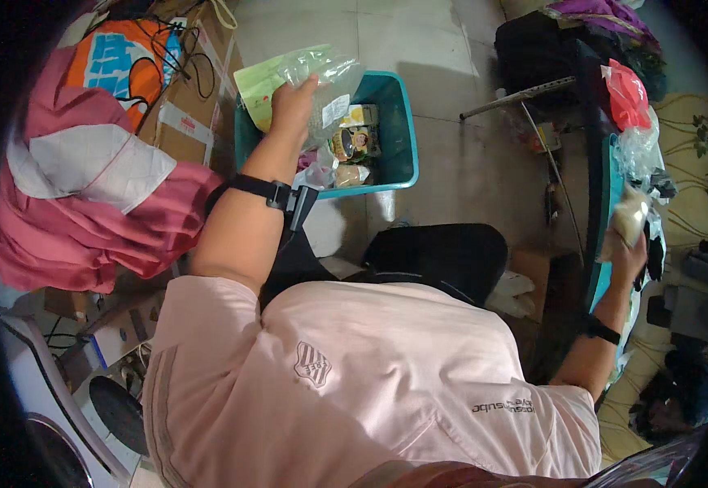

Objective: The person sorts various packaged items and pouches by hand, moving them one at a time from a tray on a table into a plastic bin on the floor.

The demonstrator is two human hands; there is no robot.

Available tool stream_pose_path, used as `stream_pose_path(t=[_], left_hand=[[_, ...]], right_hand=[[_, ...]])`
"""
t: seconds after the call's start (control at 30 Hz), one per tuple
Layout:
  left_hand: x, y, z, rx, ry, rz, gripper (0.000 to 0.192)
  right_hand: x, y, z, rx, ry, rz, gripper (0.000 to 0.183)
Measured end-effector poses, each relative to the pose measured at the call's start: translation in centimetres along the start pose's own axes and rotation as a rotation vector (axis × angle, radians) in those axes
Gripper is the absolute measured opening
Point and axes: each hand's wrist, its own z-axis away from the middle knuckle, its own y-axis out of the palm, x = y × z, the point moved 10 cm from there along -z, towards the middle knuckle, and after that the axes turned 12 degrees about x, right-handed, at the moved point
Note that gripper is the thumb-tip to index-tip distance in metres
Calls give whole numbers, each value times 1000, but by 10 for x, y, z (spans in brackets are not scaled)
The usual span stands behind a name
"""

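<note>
My left hand (293, 107) grips a clear plastic bag (335, 76) with a white label, above a teal plastic bin (413, 137). A light green sheet or packet (253, 85) lies against the bag at the bin's far left corner; whether my fingers also hold it cannot be told. Inside the bin are a printed food packet (354, 144), a yellow-and-white packet (363, 114) and a small brownish packet (352, 175). Off to the right, my right hand (625, 250) is closed around a pale, shiny packet (629, 213), blurred, over a cluttered teal-edged surface.
Pink cloth (165, 226) and a taped cardboard box (174, 119) flank the bin on the left, with an orange bag (113, 58) and black cables. A metal bar (518, 97) juts out at right. Red plastic (627, 94) and clear plastic bags (637, 149) lie beyond my right hand.
</note>
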Motion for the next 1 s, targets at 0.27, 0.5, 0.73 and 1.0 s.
stream_pose_path(t=[0.27,0.5,0.73,1.0], left_hand=[[-19,11,21,-12,-87,45,34],[-24,-9,28,-63,-7,7,31],[-24,-26,30,-64,-26,-30,32],[-21,-22,25,-47,-71,12,30]], right_hand=[[144,299,15,523,-685,299,51],[142,519,54,1055,-804,588,35],[123,623,105,1288,-850,654,25],[30,700,93,1463,-316,608,40]])
